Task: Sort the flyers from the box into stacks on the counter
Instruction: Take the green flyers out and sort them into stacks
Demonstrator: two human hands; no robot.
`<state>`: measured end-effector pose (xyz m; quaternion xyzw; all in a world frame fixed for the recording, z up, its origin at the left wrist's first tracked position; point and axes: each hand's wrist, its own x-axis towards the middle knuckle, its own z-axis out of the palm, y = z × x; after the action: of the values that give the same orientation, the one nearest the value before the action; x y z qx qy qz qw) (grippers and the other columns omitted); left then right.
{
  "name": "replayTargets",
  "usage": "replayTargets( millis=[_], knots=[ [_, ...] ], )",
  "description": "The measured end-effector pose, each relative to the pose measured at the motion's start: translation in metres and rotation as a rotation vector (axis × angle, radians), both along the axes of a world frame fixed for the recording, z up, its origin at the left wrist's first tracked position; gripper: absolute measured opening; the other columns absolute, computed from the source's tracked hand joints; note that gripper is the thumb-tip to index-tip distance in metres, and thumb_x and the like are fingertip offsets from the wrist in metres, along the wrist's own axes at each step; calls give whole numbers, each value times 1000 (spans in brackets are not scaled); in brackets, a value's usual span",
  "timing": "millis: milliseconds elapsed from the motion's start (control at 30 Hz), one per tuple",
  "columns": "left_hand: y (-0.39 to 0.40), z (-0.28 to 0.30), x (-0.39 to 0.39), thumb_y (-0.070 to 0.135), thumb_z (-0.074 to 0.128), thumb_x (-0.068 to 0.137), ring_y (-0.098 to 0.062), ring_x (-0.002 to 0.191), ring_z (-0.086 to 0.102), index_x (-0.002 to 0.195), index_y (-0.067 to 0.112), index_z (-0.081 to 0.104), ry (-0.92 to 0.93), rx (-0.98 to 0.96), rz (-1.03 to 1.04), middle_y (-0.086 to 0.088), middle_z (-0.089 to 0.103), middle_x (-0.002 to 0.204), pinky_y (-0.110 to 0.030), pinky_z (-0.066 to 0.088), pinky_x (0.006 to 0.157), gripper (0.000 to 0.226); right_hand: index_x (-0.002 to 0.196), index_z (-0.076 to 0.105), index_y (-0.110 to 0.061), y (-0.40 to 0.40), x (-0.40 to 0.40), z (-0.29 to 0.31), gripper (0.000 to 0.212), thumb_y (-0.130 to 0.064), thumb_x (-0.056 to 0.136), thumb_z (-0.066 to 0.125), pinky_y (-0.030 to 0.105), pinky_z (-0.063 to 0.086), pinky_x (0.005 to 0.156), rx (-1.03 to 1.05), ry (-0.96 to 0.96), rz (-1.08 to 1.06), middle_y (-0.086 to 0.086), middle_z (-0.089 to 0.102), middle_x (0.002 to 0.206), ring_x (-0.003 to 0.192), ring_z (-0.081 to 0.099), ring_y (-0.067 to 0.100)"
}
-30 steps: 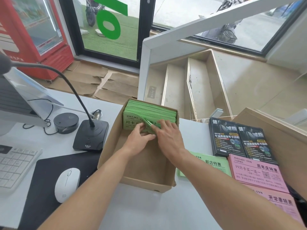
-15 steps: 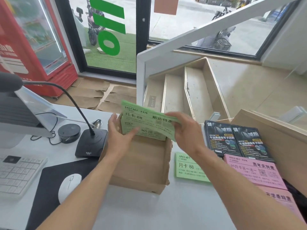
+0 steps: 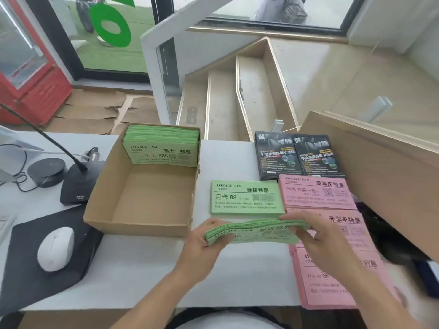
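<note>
Both hands hold a bundle of green flyers [image 3: 255, 232] just above the white counter [image 3: 147, 269], right of the cardboard box [image 3: 140, 224]. My left hand [image 3: 204, 245] grips its left end and my right hand [image 3: 316, 236] grips its right end. Beyond the bundle lies a green flyer stack [image 3: 245, 198] on the counter. More green flyers [image 3: 161, 148] stand upright against the box's far wall. Pink stacks [image 3: 316, 193] and black flyers [image 3: 297, 155] lie to the right.
A desk microphone base [image 3: 78, 184], a round black puck [image 3: 46, 170], and a white mouse [image 3: 55, 248] on a black pad [image 3: 21, 281] sit left of the box. A wooden board [image 3: 380, 167] slopes at the right. Stairs drop beyond the counter.
The hands lifted a bundle of green flyers out of the box and carried it right and toward me, down over the counter in front of the green stack. The camera tilted downward.
</note>
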<state>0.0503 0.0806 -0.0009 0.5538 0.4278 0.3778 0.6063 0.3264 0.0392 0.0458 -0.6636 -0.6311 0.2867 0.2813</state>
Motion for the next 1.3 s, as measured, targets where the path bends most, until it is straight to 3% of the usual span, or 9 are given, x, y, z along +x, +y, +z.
replayTargets(
  millis=[100,167,300,500,733,900,1067,1233,1300],
  knots=[
    [-10,-21,0,11,76,89,-16,98,68,98,23,79,111,4,6,1,71,101,-20,48,84,16,111,68,-49,-18,-1,-34,55,2,92,66,31,54,92,20,-7,14,-31,65,115,110,60,-4],
    [-12,-26,-3,5,80,84,-13,103,67,99,22,79,170,-3,2,4,71,104,-15,46,87,23,118,63,-52,-23,-3,-47,56,-2,93,67,29,50,98,-2,-24,28,-35,60,119,114,57,-4],
    [-16,-30,-1,8,82,82,-7,102,66,100,22,77,251,-68,49,10,73,103,-14,46,86,23,125,62,-38,-27,-3,-63,46,-3,95,63,31,52,92,15,-68,97,-29,57,115,111,56,-1],
    [-17,-24,9,8,78,86,-8,87,67,92,12,73,190,-122,115,2,75,89,-15,49,76,9,121,65,-31,-22,-3,-61,40,0,95,61,27,52,79,85,-82,47,-24,58,108,98,57,0],
    [-19,-36,7,9,72,92,-9,96,71,103,19,72,207,-202,155,5,78,98,-18,50,83,15,128,61,-28,-22,-2,-66,35,-8,100,55,32,52,88,-24,-78,93,-20,58,116,105,56,1],
    [-11,-37,21,13,70,94,-1,90,72,106,28,69,266,-264,233,15,78,95,-12,53,69,19,133,58,-33,0,0,-62,37,-15,101,56,35,49,96,-163,-60,55,-18,54,125,111,57,9],
    [11,-51,27,25,73,90,-13,93,71,100,27,64,570,-224,221,15,73,96,-38,59,82,13,139,52,-34,21,-14,-70,42,-17,101,53,36,48,75,-157,-447,30,-8,54,122,96,62,22],
    [19,-55,25,31,75,84,-13,91,71,98,28,65,668,-203,178,16,74,95,-42,59,82,17,129,65,-26,24,-24,-90,52,-3,82,70,35,42,89,-17,-706,-24,-1,60,116,104,54,23],
    [19,-53,27,34,74,86,-15,92,70,101,28,63,732,-176,174,15,73,98,-41,59,82,20,126,67,-25,16,-28,-90,53,-5,78,76,35,43,93,5,-682,-23,-1,60,119,109,52,22]
  ],
)
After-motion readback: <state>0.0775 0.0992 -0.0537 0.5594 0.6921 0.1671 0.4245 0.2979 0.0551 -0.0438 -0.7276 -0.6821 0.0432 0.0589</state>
